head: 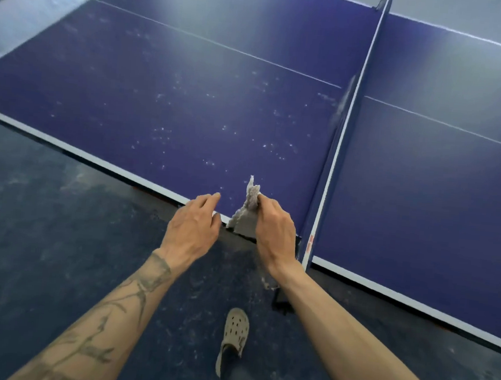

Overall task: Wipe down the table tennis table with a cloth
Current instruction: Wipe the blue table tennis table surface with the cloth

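The right hand (pixel 273 225) is closed in a pinch on the cloth (pixel 246 210), which is held up over the near edge of the table (pixel 161 91), just left of the net (pixel 343 131). The fingertips are curled out of sight behind the fabric, and the cloth's right side is partly covered by the hand. The cloth is seen as pale grey, crumpled and ragged-edged. One corner stands above the grip, while the rest hangs down across the white edge line. The left hand (pixel 193 224) is held just beside it, fingers loosely bent and nothing in them; contact with the table cannot be told. White specks are scattered over the blue surface near the cloth. The far left corner is blurred. A pale clog (pixel 234 334) is seen on the dark floor (pixel 42 232) below.
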### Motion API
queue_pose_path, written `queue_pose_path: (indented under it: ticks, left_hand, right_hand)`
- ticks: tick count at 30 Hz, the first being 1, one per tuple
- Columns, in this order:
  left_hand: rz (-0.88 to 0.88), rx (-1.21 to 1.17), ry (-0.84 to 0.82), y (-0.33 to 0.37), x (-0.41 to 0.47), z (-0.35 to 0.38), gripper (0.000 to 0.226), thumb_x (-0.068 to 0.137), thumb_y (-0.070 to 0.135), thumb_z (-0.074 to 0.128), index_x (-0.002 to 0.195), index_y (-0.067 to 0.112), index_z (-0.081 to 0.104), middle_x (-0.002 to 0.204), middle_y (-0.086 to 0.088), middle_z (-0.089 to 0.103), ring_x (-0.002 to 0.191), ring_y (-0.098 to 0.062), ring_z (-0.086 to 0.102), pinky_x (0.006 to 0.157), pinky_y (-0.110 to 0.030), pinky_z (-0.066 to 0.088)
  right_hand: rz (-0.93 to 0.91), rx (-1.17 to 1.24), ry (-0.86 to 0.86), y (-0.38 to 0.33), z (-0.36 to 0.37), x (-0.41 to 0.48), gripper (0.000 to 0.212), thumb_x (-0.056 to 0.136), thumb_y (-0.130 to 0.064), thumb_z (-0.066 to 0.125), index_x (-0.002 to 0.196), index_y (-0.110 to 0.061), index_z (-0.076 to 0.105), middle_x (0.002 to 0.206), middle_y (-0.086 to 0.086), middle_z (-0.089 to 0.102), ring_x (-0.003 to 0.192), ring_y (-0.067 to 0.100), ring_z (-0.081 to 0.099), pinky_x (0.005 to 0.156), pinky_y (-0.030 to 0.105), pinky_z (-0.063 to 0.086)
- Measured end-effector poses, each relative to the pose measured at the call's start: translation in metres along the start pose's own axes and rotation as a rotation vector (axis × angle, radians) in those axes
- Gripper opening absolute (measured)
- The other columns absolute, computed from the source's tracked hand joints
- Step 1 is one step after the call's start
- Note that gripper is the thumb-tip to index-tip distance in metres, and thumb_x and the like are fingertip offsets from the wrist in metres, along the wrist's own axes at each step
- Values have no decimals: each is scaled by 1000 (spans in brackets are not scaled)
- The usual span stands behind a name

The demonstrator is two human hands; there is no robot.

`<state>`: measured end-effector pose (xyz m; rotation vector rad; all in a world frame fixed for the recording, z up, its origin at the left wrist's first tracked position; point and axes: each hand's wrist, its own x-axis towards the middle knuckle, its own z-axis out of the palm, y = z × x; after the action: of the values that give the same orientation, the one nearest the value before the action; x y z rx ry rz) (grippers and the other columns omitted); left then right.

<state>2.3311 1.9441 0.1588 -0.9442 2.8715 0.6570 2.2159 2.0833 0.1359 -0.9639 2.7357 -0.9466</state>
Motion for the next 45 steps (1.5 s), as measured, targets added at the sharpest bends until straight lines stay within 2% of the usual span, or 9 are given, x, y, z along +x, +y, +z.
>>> queue_pose_path:
  ticks: [8, 21, 26, 31, 37, 42, 45]
  left_hand:
    - [140, 39, -41, 32, 125, -39, 56, 108, 19, 46, 163, 14, 36, 160, -5, 47, 140, -28, 50, 114, -43, 41]
    - [381, 54, -129, 52, 329, -56, 54, 111, 24, 39, 164, 16, 31, 161, -2, 44, 144, -22, 45, 119, -38, 35]
    - [457, 92, -186, 58, 394, -54, 54, 111, 23, 40, 164, 15, 32, 160, -2, 45, 143, -23, 46, 117, -37, 36]
    - [476, 110, -219, 65, 449, -38, 54, 111, 24, 39, 164, 17, 30, 161, 1, 43, 144, -20, 43, 117, -34, 32]
    - [440, 159, -273, 62, 500, 8, 55, 111, 25, 38, 165, 18, 27, 161, 3, 42, 145, -17, 41, 118, -32, 32]
    - [403, 201, -301, 65, 536, 47, 55, 111, 24, 38, 164, 17, 26, 160, 4, 41, 141, -17, 44, 115, -30, 33]
    - [393, 216, -292, 69, 560, 69, 55, 111, 23, 38, 164, 16, 25, 163, 1, 37, 145, -18, 40, 118, -31, 32]
  right_hand:
    - [85, 1, 92, 3, -23, 104, 33, 113, -13, 42, 138, -11, 63, 122, 7, 71, 99, 30, 68, 88, 47, 55]
    - [295, -23, 292, 24, -21, 258, 33, 114, -22, 39, 128, -14, 68, 115, 2, 73, 97, 23, 69, 86, 42, 57]
    - [392, -53, 330, 43, -18, 307, 30, 113, -17, 43, 125, -12, 70, 111, 2, 74, 93, 21, 69, 79, 33, 52]
    - [484, -2, 319, 79, -10, 361, 32, 113, -17, 40, 119, -13, 71, 110, 2, 74, 92, 20, 68, 84, 35, 54]
    - [542, -8, 202, 145, 18, 423, 33, 113, -18, 38, 119, -13, 70, 113, 3, 74, 98, 23, 69, 91, 45, 56]
    - [489, -95, 265, 195, 31, 476, 29, 112, -13, 41, 113, -9, 70, 108, 8, 75, 92, 27, 69, 84, 42, 55]
    - [467, -137, 293, 222, 35, 511, 27, 112, -10, 41, 98, -7, 64, 92, 7, 70, 79, 27, 63, 76, 46, 53]
